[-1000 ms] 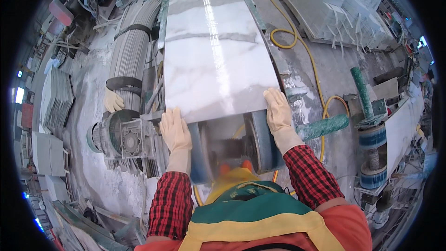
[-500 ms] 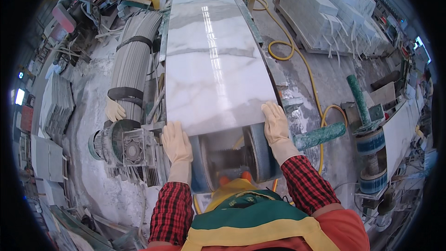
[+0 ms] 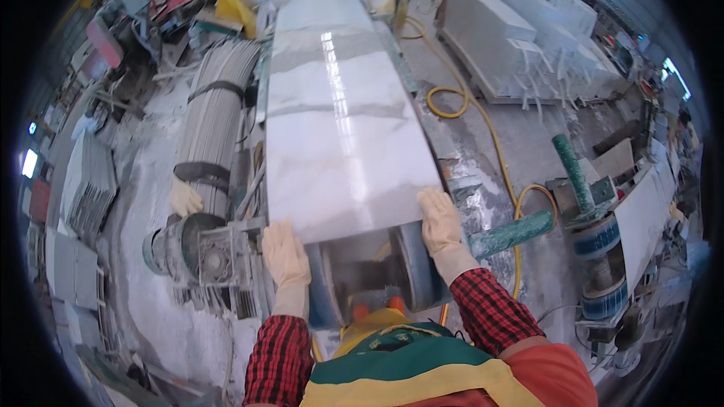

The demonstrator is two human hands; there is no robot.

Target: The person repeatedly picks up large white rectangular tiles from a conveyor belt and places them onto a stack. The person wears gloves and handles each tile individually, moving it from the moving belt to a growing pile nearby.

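Note:
A long polished white stone slab (image 3: 332,158) with grey veins lies on a belt conveyor, its near edge facing me. At its near left corner rests my left hand (image 3: 286,262), in a cream rubber glove, fingers stretched forward along the corner. My right hand (image 3: 443,232), gloved the same way, lies with extended fingers over the near right corner. Both thumbs are hard to make out. Between my forearms, blue-edged rollers (image 3: 426,264) of the conveyor show below the slab, with a dark gap in the middle.
Left of the conveyor stand a dusty motor (image 3: 215,260) and a strapped bundle of grey strips (image 3: 213,124) with a loose cream glove (image 3: 185,197). To the right are a green roller (image 3: 513,234), a yellow hose (image 3: 490,128) and stacked pale stone blocks (image 3: 494,45).
The whole view has shifted, so the scene sits lower in the picture and more shows at the far end. Both hands stay at the slab's near corners.

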